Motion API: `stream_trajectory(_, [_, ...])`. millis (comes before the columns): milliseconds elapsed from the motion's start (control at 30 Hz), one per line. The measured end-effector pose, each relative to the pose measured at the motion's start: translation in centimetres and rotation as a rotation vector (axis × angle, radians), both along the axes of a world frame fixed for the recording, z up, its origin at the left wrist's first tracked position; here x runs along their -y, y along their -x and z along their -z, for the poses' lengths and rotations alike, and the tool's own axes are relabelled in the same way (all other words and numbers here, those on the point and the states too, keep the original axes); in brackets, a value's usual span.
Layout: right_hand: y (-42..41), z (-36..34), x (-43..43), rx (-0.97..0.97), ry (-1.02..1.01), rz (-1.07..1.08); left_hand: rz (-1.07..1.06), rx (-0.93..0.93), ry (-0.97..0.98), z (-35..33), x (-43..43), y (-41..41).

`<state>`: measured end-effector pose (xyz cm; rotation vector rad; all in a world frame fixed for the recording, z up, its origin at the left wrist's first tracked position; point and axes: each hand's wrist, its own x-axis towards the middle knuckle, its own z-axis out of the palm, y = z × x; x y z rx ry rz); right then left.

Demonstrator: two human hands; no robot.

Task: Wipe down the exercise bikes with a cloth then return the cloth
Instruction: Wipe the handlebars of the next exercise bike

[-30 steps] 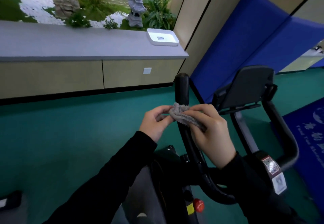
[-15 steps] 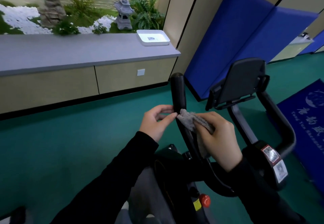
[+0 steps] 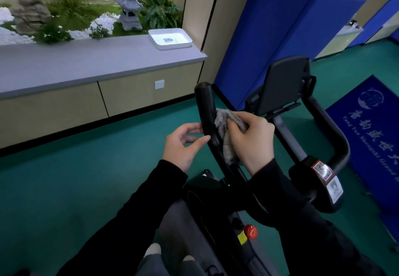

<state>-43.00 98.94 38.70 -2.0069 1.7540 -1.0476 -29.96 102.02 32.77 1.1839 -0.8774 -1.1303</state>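
Right hand (image 3: 254, 141) grips the grey cloth (image 3: 226, 144) against the right edge of the exercise bike's black handlebar (image 3: 205, 107); left hand (image 3: 183, 144), fingers relaxed and holding nothing, sits at its left edge, green floor (image 3: 86, 178) beyond.

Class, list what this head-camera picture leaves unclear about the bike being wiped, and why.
Head view: handlebar surface beneath the cloth, covered by cloth and right hand.
Head view: stickers, print too small and blurred.
Head view: white tray contents, too small.
Head view: bike frame, cut off by bottom edge.
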Motion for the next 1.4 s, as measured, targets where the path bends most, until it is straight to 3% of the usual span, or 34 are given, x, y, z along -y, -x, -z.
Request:
stream_trajectory(200, [1.0,0.1,0.0,-0.080,-0.168,-0.068,0.004,-0.013,0.005,-0.4,-0.1,-0.2])
stream_trajectory(433, [2.0,0.3,-1.4,0.129,-0.226,-0.117,0.028,0.007,-0.020,-0.5,-0.2,-0.5])
stream_trajectory(567, [0.9,0.6,-1.6,0.154,-0.170,-0.119,0.036,-0.002,-0.024,-0.4,0.0,-0.5])
stream_trajectory(1033, [0.0,0.9,-0.2,-0.102,0.065,0.007,0.044,-0.049,0.005,1.1,0.5,-0.5])
stream_trajectory(1233, [-1.4,0.3,0.8,0.081,-0.096,-0.060,0.054,-0.083,0.009,1.2,0.5,-0.6])
stream_trajectory(1400, [0.3,-0.1,0.0,0.040,-0.256,-0.161,0.039,-0.101,0.007,1.1,0.7,-0.5])
